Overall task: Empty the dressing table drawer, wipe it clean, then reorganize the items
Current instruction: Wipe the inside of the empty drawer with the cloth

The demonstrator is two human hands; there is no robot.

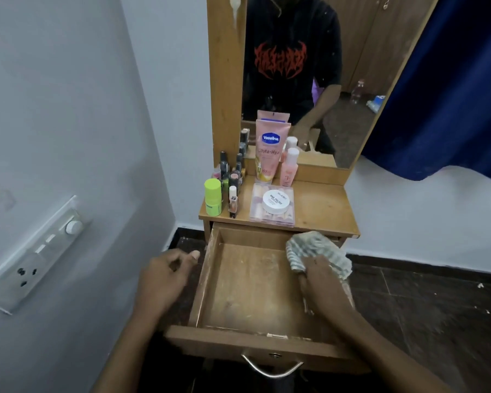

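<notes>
1. One grip, the right, clutches the striped cloth, pressing it into the open drawer beneath.
2. Left grip hovers alongside, loosely curled, holding nothing.
3. Hard wiping could jolt the unbraced drawer, toppling the bottles beyond on the worktop.

my right hand grips a crumpled grey-and-white striped cloth at the right wall of the pulled-out wooden drawer, left hand loosely curled just outside its left wall, pink Vaseline tube standing up on the wooden tabletop
</notes>
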